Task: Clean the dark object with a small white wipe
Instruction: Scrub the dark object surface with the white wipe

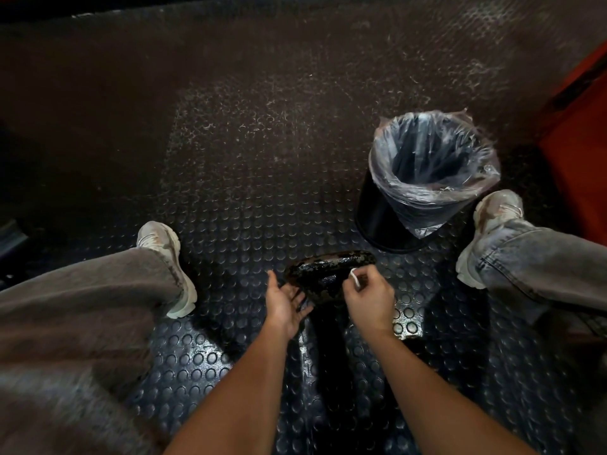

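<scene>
Dark object between hands | left hand open beside it | right hand pinches white wipe

A glossy, mottled black-and-brown rounded object with a wet-looking sheen sits on a dark rubber floor mat studded with raised round buttons, matt and dusty farther off, shinier near the object. Just beyond the object stands a smooth, glossy black round bin lined with a thin, crinkled translucent plastic bag. To either side of the object lie faded grey denim trouser legs and scuffed off-white trainers; a small white soft-looking wipe is against the object's edge.
</scene>
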The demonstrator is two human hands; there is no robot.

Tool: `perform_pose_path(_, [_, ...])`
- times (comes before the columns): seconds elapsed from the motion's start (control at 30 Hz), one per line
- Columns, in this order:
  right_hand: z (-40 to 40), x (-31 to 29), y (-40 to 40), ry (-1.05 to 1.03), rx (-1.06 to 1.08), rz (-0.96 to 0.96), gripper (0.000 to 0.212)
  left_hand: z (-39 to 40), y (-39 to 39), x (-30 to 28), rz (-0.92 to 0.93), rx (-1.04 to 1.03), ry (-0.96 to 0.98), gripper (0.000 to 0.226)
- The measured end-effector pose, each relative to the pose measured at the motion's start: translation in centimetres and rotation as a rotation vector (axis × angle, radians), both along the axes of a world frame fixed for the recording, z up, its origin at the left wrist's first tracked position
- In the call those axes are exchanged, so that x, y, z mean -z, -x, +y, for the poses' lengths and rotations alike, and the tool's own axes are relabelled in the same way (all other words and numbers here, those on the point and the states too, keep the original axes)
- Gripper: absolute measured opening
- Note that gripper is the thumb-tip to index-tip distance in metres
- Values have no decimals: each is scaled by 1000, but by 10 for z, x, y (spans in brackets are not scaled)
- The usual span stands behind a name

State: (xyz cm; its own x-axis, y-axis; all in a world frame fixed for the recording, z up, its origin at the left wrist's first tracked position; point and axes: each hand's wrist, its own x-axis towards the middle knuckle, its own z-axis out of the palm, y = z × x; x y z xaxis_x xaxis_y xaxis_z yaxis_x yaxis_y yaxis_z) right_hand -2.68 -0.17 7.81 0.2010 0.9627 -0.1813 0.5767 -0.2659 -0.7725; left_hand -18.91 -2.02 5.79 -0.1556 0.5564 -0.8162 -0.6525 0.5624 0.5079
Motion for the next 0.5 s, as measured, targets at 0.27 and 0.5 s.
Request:
perform_pose_path(0.27, [14, 1, -3, 187, 363, 235, 8, 0, 5, 7, -11, 0, 3, 90])
perform_pose_path(0.5, [-3, -19, 6, -209, 110, 151, 14, 0, 3, 9, -1, -2, -3, 86])
